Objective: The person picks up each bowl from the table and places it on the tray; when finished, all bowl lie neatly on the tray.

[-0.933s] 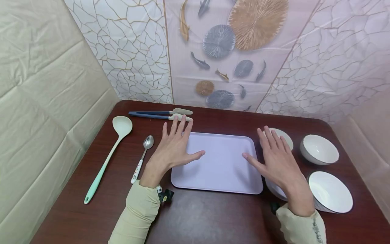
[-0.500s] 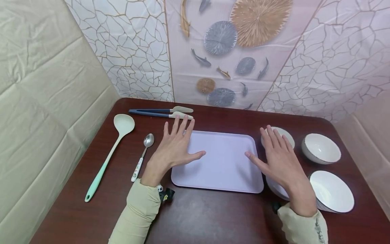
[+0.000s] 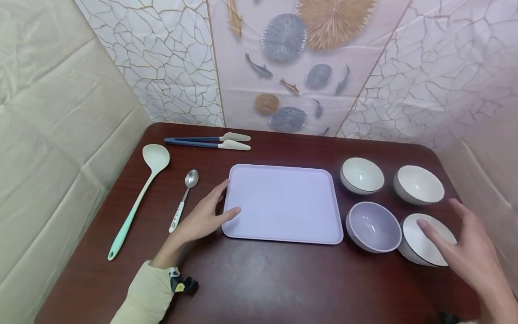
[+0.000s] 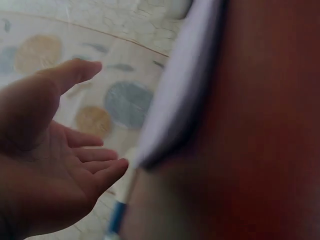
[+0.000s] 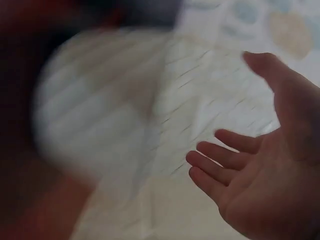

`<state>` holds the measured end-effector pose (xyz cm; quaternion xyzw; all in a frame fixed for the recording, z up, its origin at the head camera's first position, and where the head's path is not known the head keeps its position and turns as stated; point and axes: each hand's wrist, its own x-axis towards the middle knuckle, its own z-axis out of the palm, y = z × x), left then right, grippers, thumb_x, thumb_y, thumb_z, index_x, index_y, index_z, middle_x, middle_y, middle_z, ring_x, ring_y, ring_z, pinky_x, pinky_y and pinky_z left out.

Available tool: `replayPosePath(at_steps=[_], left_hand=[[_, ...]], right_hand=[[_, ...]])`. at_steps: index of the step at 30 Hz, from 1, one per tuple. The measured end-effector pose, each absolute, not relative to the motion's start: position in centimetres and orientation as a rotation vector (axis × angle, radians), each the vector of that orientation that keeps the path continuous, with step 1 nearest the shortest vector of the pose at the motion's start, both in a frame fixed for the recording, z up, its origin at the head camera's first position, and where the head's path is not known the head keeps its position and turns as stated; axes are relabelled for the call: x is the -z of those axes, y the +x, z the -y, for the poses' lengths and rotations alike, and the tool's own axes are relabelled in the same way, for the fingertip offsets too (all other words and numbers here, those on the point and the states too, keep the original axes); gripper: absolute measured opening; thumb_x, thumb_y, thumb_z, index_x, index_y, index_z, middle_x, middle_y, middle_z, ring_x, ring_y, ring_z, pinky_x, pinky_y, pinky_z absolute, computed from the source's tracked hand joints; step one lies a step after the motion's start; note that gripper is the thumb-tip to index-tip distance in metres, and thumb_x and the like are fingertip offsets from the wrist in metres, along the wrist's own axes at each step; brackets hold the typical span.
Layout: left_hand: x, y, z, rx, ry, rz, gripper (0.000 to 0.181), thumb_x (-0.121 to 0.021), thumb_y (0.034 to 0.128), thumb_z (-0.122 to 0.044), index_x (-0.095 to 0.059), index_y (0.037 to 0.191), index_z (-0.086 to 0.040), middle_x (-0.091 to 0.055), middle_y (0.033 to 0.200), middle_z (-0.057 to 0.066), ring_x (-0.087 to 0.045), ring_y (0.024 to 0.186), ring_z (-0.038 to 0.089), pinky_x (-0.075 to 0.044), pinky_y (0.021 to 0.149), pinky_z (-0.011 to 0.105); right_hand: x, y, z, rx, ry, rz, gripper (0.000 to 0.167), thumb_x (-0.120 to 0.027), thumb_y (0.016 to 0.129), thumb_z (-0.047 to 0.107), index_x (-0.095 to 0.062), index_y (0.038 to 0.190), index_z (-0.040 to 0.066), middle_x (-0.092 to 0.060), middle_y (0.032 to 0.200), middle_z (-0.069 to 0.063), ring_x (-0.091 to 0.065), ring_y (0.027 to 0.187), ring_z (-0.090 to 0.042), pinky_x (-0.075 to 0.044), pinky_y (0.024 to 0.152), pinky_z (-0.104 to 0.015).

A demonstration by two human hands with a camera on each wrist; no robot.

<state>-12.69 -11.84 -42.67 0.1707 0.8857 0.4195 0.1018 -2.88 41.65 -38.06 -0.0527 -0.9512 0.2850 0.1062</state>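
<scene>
My left hand (image 3: 202, 218) is at the left edge of a lavender rectangular tray (image 3: 283, 202), its fingers loosely spread and its thumb over the rim; whether it touches is unclear. In the left wrist view that hand (image 4: 55, 150) holds nothing. My right hand (image 3: 471, 247) is beside the front right white bowl (image 3: 425, 240), with its thumb in front of the bowl in the head view. The blurred ribbed side of a bowl (image 5: 105, 105) shows in the right wrist view, apart from the relaxed fingers (image 5: 220, 160).
A lavender bowl (image 3: 374, 227) sits between the tray and the front right bowl. Two white bowls (image 3: 362, 175) stand behind. On the left lie a pale green ladle (image 3: 137, 200) and a spoon (image 3: 184, 198) with a patterned handle. Blue-handled tongs (image 3: 202, 141) lie at the back.
Both hands were spread above the tray's sides. The left has come down and left to the tray's edge; the right has swung right toward the front right bowl, uncovering the lavender bowl.
</scene>
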Motion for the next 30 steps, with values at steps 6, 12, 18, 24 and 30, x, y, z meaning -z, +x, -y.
replayPosePath(at_steps=[6, 12, 18, 24, 30], left_hand=[[45.4, -11.3, 13.9, -1.353, 0.386, -2.566, 0.1, -0.07, 0.0841, -0.058, -0.017, 0.158, -0.016, -0.021, 0.159, 0.007, -0.034, 0.139, 0.028, -0.03, 0.11, 0.045], [46.7, -11.1, 14.5, -1.379, 0.422, -2.536, 0.109, -0.078, 0.0749, -0.058, -0.019, 0.158, -0.02, -0.021, 0.159, 0.0, -0.033, 0.14, 0.024, -0.03, 0.11, 0.042], [47.2, -11.2, 14.5, -1.306, 0.505, -2.579, 0.122, -0.084, 0.0642, -0.061, -0.016, 0.158, -0.023, -0.021, 0.159, -0.006, -0.023, 0.143, 0.014, -0.026, 0.112, 0.044], [47.1, -11.2, 14.3, -1.256, 0.577, -2.613, 0.124, -0.086, 0.0636, -0.058, -0.015, 0.159, -0.021, -0.02, 0.16, -0.005, -0.019, 0.144, 0.012, -0.025, 0.112, 0.045], [46.9, -11.4, 13.8, -1.214, 0.603, -2.621, 0.121, -0.086, 0.0669, -0.054, -0.014, 0.159, -0.022, -0.017, 0.161, -0.004, -0.016, 0.145, 0.013, -0.025, 0.112, 0.045]], right_hand=[[41.8, -1.2, -44.7, -1.072, -0.107, 2.759, 0.1, -0.077, 0.085, 0.013, -0.008, 0.156, 0.0, -0.016, 0.153, -0.036, -0.016, 0.144, -0.013, -0.011, 0.112, -0.018], [43.9, -0.9, -45.2, -1.111, 0.009, 2.741, 0.111, -0.083, 0.076, 0.006, -0.008, 0.157, 0.006, -0.015, 0.153, -0.033, -0.025, 0.122, 0.009, -0.017, 0.09, 0.001], [44.5, -0.4, -45.3, -0.994, -0.037, 2.768, 0.121, -0.091, 0.066, 0.013, -0.011, 0.157, 0.006, -0.023, 0.147, -0.038, -0.028, 0.119, 0.007, -0.016, 0.085, 0.001], [44.6, -0.3, -45.3, -0.976, -0.065, 2.746, 0.117, -0.093, 0.064, 0.013, -0.02, 0.154, 0.001, -0.032, 0.143, -0.036, -0.029, 0.105, 0.015, -0.019, 0.084, -0.002], [44.1, -0.2, -45.2, -1.046, -0.018, 2.655, 0.097, -0.092, 0.06, 0.001, -0.041, 0.142, -0.003, -0.051, 0.126, -0.009, -0.042, 0.103, 0.007, -0.027, 0.083, -0.004]])
